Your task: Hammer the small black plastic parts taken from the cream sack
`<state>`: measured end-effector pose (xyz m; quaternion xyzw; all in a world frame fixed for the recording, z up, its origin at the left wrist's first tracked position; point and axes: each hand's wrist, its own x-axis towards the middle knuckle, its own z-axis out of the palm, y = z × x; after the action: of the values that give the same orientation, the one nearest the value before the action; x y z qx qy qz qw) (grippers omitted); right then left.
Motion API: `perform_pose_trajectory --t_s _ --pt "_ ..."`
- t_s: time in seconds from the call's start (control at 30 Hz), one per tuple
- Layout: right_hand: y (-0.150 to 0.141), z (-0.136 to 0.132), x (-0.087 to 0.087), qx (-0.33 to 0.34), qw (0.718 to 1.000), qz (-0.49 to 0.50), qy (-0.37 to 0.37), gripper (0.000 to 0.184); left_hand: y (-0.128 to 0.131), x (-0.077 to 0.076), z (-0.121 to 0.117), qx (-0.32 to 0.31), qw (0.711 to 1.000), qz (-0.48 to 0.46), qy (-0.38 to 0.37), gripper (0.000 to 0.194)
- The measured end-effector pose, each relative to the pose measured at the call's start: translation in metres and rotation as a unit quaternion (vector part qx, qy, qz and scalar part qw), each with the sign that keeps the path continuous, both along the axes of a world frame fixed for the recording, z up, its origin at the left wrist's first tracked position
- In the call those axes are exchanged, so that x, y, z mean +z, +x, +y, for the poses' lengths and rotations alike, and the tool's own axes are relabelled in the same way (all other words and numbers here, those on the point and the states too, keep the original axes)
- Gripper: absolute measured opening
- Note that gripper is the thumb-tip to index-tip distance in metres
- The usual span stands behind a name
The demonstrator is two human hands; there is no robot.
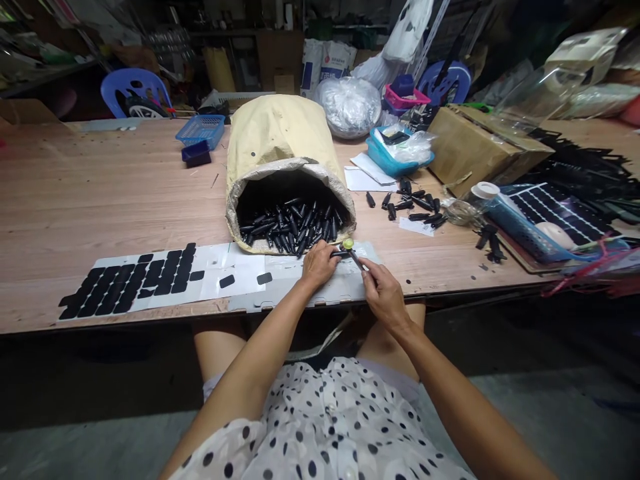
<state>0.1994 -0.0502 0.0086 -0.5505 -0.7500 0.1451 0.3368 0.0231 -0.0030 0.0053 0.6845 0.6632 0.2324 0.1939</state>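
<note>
My left hand (320, 264) lies at the mouth of the sack, its fingers closed on a small black tapered piece (341, 253). In my right hand (386, 293) is a small hammer (356, 259) with a thin dark handle. Its round yellow-green head is close above the black piece; I cannot tell whether they touch. Just beyond my hands, a beige sack (280, 133) lies on its side, mouth toward me, with many black tapered pieces (295, 227) inside. Under my hands is a grey-white board (320, 291).
Black rounded patches (113, 288) lie in rows at left. More black pieces (417, 203) are scattered at right, near a cardboard box (490, 143) and a blue tray (525, 223). Behind stand a blue basket (201, 130), a teal basket (400, 160) and a clear bag (349, 107).
</note>
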Motion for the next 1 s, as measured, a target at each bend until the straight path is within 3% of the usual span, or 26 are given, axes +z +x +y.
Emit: perform_pose_trajectory --t_s 0.2,0.43,0.53,1.0 --pt "0.0 0.004 -0.003 0.006 0.999 -0.028 -0.014 0.041 0.001 0.001 0.0 -0.004 1.0 0.003 -0.008 0.016" --pt "0.028 0.056 0.002 -0.194 0.977 -0.093 -0.006 0.041 0.002 0.003 -0.002 0.002 1.0 -0.004 -0.012 0.018" --pt "0.034 0.076 -0.001 -0.238 0.961 -0.133 -0.035 0.038 0.003 0.003 -0.003 0.004 1.0 -0.003 -0.007 0.019" --pt "0.027 0.079 -0.011 -0.254 0.943 -0.213 -0.007 0.034 0.0 -0.003 -0.001 -0.014 1.0 0.002 0.005 0.014"
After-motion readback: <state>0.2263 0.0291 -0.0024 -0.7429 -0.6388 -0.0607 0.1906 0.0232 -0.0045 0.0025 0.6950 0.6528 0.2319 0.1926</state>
